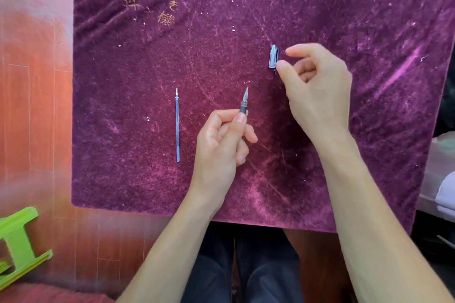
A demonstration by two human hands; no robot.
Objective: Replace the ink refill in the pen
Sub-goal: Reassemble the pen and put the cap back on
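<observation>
a: status?

b: pen (pixel 244 102) is uncapped, upright-ish in the left hand (pixel 221 140), pinched at the grip section, tip pointing toward the far edge of the purple cloth (pixel 369 7). cap (pixel 273 56) lies on the cloth right of centre.

a: right hand?

b: right hand (pixel 317 91) has fingers loosely curled, thumb touching or just beside the cap. can't tell if it's pinching it or has let go.

a: refill?

b: one refill (pixel 177 125) lies flat left of centre, well apart from both hands. can't tell if it's new or spent.

a: so how far?

b: my read: early. cap off, barrel looks assembled. unscrewing, swap, reassembly, recap all left.
</observation>
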